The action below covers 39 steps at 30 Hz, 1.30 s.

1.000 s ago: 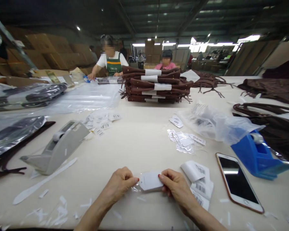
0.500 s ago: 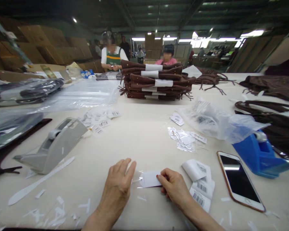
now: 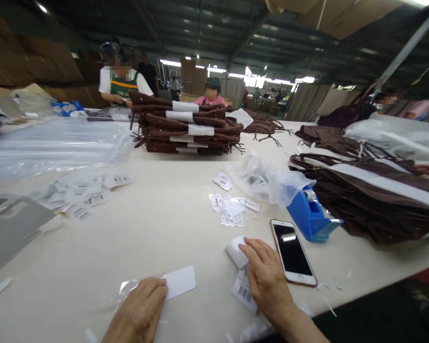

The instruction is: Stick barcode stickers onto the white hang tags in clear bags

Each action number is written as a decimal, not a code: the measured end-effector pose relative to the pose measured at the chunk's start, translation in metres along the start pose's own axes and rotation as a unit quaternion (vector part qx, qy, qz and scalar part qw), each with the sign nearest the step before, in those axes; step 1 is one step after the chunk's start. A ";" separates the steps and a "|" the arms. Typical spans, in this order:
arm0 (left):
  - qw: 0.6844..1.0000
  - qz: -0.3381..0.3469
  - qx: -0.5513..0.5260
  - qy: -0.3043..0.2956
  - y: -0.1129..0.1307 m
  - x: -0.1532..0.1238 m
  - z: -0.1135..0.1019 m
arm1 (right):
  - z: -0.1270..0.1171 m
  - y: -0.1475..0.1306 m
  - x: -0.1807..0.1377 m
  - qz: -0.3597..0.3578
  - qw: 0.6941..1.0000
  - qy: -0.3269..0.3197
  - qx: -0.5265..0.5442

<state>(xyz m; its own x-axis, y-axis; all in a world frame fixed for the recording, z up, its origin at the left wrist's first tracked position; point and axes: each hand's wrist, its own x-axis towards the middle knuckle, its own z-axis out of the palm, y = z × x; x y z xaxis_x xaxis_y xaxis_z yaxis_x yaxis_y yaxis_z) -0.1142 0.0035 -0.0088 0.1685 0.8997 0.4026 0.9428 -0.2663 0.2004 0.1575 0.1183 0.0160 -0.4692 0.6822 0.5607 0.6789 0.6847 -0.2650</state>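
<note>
My left hand (image 3: pixel 139 305) is closed on a blank white tag (image 3: pixel 180 282), its fingers pressed over the tag's left end. Clear plastic film (image 3: pixel 127 288) shows beside those fingers. To the right, my right hand (image 3: pixel 268 271) lies over a folded strip of white barcode labels (image 3: pixel 245 291). Its fingers are stretched out and touch the curled upper end of the strip; the thumb is partly hidden. A phone (image 3: pixel 293 252) lies just right of this hand. Beyond the hands is a small pile of tags in clear sleeves (image 3: pixel 232 209).
A blue tape dispenser (image 3: pixel 309 219) and a crumpled plastic bag (image 3: pixel 268 178) stand right. At left are a grey tape dispenser (image 3: pixel 14 228) and barcode tags (image 3: pixel 82 188). Folded brown goods (image 3: pixel 186 136) are stacked at the back; more brown goods (image 3: pixel 372 200) lie right. A co-worker (image 3: pixel 123 85) stands opposite.
My right hand has let go of the tag and moved onto the label strip. My left hand has closed on the tag. The view has turned to the right.
</note>
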 end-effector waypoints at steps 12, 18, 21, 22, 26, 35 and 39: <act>0.877 -0.269 -0.394 -0.051 0.090 0.078 -0.027 | -0.027 -0.003 0.002 -0.177 0.976 0.121 0.038; 0.695 -0.346 -0.621 -0.106 0.109 0.087 -0.015 | -0.035 -0.012 -0.004 -0.109 0.981 0.095 0.129; 0.674 -0.369 -0.634 -0.084 0.112 0.081 -0.010 | -0.038 -0.013 -0.010 0.021 0.972 0.020 0.234; 0.662 -0.372 -0.645 -0.080 0.114 0.080 -0.010 | -0.037 -0.014 -0.012 0.045 0.965 -0.009 0.257; 0.648 -0.380 -0.657 -0.068 0.124 0.079 -0.008 | -0.029 -0.028 -0.016 0.097 0.937 -0.066 0.330; 0.658 -0.412 -0.628 -0.052 0.127 0.071 0.004 | -0.021 -0.049 -0.016 0.312 0.811 -0.105 0.484; 0.669 -0.409 -0.619 -0.044 0.129 0.072 0.004 | -0.022 -0.050 -0.015 0.347 0.791 -0.098 0.495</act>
<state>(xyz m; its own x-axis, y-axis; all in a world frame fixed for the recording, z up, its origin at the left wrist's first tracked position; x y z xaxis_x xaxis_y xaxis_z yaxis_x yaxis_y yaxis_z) 0.0211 0.0349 0.0422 -0.1898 0.9217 -0.3383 -0.2224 0.2953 0.9292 0.1430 0.0684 0.0382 -0.3212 0.9422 -0.0956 0.0822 -0.0728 -0.9940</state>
